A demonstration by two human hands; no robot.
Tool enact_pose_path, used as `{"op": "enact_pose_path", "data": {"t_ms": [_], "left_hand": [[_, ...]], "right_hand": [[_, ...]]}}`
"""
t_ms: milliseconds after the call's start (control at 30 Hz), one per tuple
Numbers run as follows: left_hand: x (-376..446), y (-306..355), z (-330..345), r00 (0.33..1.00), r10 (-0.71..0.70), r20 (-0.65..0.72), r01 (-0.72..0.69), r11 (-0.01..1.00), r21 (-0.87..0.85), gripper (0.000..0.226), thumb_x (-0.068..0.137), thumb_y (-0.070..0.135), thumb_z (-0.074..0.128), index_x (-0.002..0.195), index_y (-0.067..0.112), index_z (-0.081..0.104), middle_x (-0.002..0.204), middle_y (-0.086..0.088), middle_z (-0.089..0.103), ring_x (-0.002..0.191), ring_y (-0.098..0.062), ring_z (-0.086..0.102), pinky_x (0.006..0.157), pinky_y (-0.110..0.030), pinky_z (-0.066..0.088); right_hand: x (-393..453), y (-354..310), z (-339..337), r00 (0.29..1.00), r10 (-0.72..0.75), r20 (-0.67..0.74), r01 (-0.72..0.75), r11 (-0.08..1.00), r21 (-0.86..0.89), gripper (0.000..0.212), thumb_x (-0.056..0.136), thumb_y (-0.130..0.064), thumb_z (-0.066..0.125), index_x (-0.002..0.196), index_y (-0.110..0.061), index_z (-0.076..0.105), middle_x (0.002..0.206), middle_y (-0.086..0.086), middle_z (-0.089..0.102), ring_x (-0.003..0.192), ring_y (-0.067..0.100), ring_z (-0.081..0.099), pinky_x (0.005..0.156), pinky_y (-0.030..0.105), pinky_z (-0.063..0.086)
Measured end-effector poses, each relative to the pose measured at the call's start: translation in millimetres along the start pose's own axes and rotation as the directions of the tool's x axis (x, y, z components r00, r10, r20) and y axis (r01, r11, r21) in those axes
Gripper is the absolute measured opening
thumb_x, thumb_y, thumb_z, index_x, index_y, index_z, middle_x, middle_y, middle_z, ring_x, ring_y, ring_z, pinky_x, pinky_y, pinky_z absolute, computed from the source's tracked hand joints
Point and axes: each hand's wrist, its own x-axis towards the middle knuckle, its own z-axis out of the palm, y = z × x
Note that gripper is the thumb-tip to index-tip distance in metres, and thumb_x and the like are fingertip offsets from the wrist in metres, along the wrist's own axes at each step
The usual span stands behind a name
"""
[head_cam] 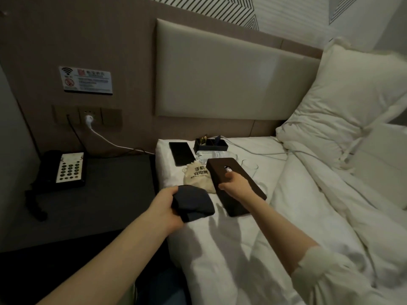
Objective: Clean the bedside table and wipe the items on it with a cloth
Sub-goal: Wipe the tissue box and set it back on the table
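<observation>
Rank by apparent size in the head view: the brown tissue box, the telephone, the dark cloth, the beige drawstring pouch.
1. Brown tissue box, gripped by the right hand.
2. Telephone.
3. Dark cloth, held by the left hand.
4. Beige drawstring pouch, partly hidden, so its placing against the cloth is unsure.

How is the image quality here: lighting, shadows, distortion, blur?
Head view: dim overall; the bedside table and telephone sit in deep shade; both arms cast soft shadows on the white bedding; wide-angle bending shows at the headboard; fine detail looks soft.
</observation>
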Motion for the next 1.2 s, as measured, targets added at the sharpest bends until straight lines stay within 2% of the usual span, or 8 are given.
{"op": "enact_pose_path", "data": {"t_ms": [100, 233, 400, 600, 767, 867, 1000, 1200], "left_hand": [[11.1, -13.2, 25.8, 0.999, -0.022, 0.042, 0.022, 1.000, -0.006, 0.030, 0.099, 0.023, 0.043, 0.094, 0.000, 0.060, 0.071, -0.020, 0.070, 0.082, -0.036, 0.059, 0.071, -0.052, 0.046], [35.1, -28.8, 41.4, 0.998, -0.023, 0.062, 0.027, 0.997, -0.074, 0.041, 0.102, 0.032, 0.038, 0.132, 0.006, 0.048, 0.122, -0.020, 0.059, 0.108, -0.035, 0.057, 0.081, -0.046, 0.046], [63.5, -46.8, 45.6, 1.000, -0.014, -0.001, 0.014, 0.997, -0.079, 0.052, 0.102, 0.039, 0.038, 0.139, 0.002, 0.041, 0.110, -0.017, 0.056, 0.084, -0.033, 0.056, 0.077, -0.044, 0.047], [87.1, -58.9, 53.3, 0.998, -0.027, -0.063, 0.023, 0.998, -0.052, 0.050, 0.100, 0.039, 0.043, 0.133, 0.003, 0.045, 0.090, -0.015, 0.055, 0.079, -0.034, 0.054, 0.082, -0.045, 0.047], [99.0, -59.0, 68.3, 0.995, 0.060, -0.077, -0.063, 0.998, -0.027, 0.053, 0.100, 0.037, 0.045, 0.143, 0.007, 0.038, 0.133, -0.018, 0.053, 0.116, -0.037, 0.054, 0.088, -0.046, 0.048], [106.0, -64.2, 72.7, 0.996, 0.070, -0.049, -0.069, 0.997, 0.028, 0.042, 0.101, 0.035, 0.044, 0.130, 0.006, 0.052, 0.131, -0.019, 0.057, 0.110, -0.036, 0.059, 0.079, -0.043, 0.048], [108.6, -74.4, 70.0, 0.998, 0.052, -0.031, -0.048, 0.991, 0.123, 0.032, 0.100, 0.036, 0.044, 0.084, 0.014, 0.060, 0.083, -0.012, 0.073, 0.069, -0.027, 0.068, 0.057, -0.033, 0.055], [100.4, -71.6, 60.5, 0.996, 0.079, -0.048, -0.070, 0.984, 0.164, 0.025, 0.100, 0.032, 0.045, 0.100, 0.011, 0.060, 0.095, -0.018, 0.071, 0.092, -0.038, 0.066, 0.083, -0.047, 0.054]], "right_hand": [[15.3, 30.6, -8.1, 0.991, 0.068, -0.115, -0.088, 0.978, -0.187, 0.051, 0.084, -0.032, 0.059, 0.129, -0.011, 0.049, 0.127, 0.017, 0.050, 0.115, 0.036, 0.050, 0.090, 0.038, 0.044], [26.6, 65.8, -25.2, 0.961, 0.224, -0.165, -0.259, 0.936, -0.238, 0.049, 0.088, -0.040, 0.052, 0.126, -0.009, 0.049, 0.125, 0.018, 0.052, 0.116, 0.037, 0.049, 0.096, 0.038, 0.038], [31.5, 79.9, -37.6, 0.944, 0.328, -0.011, -0.327, 0.943, 0.056, 0.041, 0.089, -0.025, 0.057, 0.123, -0.001, 0.053, 0.090, 0.007, 0.057, 0.074, 0.019, 0.056, 0.053, 0.024, 0.038], [43.1, 74.1, -34.3, 0.955, 0.296, 0.005, -0.295, 0.953, -0.066, 0.047, 0.091, -0.036, 0.053, 0.126, -0.006, 0.056, 0.119, 0.015, 0.062, 0.112, 0.031, 0.057, 0.098, 0.037, 0.047], [42.2, 76.9, -30.6, 0.951, 0.308, -0.003, -0.307, 0.947, -0.091, 0.043, 0.090, -0.034, 0.052, 0.119, -0.004, 0.061, 0.112, 0.015, 0.064, 0.106, 0.030, 0.060, 0.090, 0.034, 0.049], [36.3, 78.0, -27.5, 0.952, 0.303, 0.031, -0.298, 0.948, -0.113, 0.042, 0.091, -0.033, 0.049, 0.118, -0.003, 0.059, 0.116, 0.017, 0.063, 0.109, 0.032, 0.058, 0.094, 0.035, 0.046], [24.9, 76.2, -25.1, 0.958, 0.280, 0.058, -0.272, 0.956, -0.107, 0.034, 0.091, -0.031, 0.047, 0.111, -0.006, 0.061, 0.107, 0.013, 0.062, 0.110, 0.032, 0.055, 0.097, 0.037, 0.045], [4.9, 67.5, -28.0, 0.954, 0.286, 0.086, -0.297, 0.940, 0.167, 0.013, 0.089, -0.021, 0.054, 0.097, -0.012, 0.057, 0.071, 0.001, 0.057, 0.061, 0.010, 0.053, 0.038, 0.017, 0.037]]}}
